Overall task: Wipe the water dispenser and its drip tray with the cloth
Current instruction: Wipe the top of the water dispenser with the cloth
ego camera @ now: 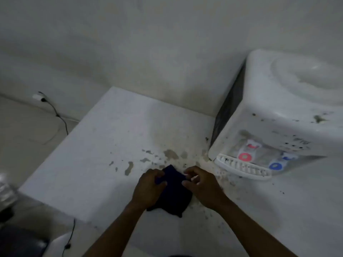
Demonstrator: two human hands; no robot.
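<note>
A dark cloth (173,190) is gathered on the stained table (96,145), grasped along its edges by the left hand (148,188) and the right hand (202,186). The water dispenser (282,112) and its drip tray (243,166) are seen at two o'clock, untouched. A compact, flat pad should probably be folded before wiping.

A stained white table (104,145) meets the wall (148,43); a black cable (59,115) trails left.
</note>
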